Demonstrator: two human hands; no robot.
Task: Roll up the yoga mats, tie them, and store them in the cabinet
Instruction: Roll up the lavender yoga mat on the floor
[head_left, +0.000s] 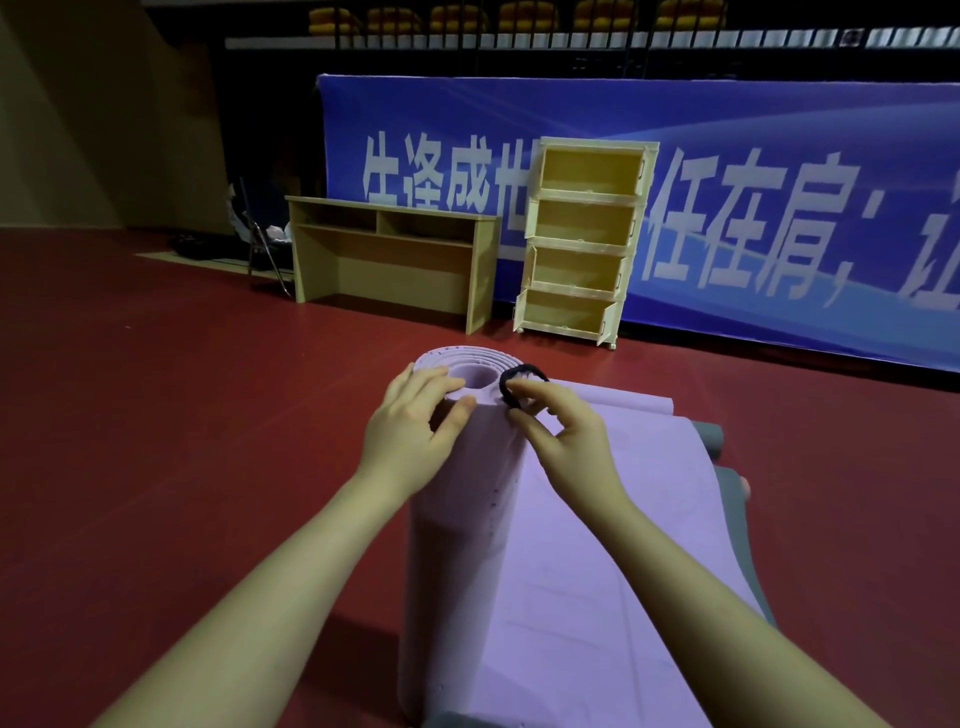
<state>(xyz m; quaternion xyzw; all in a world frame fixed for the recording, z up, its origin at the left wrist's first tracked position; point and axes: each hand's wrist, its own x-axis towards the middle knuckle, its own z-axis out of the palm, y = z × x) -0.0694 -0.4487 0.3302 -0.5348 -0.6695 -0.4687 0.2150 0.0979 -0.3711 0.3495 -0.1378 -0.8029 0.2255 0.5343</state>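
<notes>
Purple foam is filling the middle of the frame: a yoga mat (467, 519) is standing rolled up on its end on the red floor (156, 415), its spiral top facing the camera just above centre, while a loose flap of the same mat is spreading away toward the lower right. The left hand (410, 421) is curling over the rim of the roll, thumb and fingers gripping the upper edge. The right hand (561, 431) is pinching a black elastic band (522, 385) between thumb and forefinger, holding it against the right side of the roll's top edge; the loop is standing up off the rim, not yet around the mat. A grey mat (727, 499) is peeking out from behind the purple flap at the right of the frame. Farther back, above centre, a tall cream-yellow cabinet (584, 239) with four open compartments is standing on the floor against a blue banner (779, 208) with white characters. Just to its left a low wooden desk (389, 260) is sitting, and a folding chair (265, 244) is showing at the desk's left end, in shadow.
</notes>
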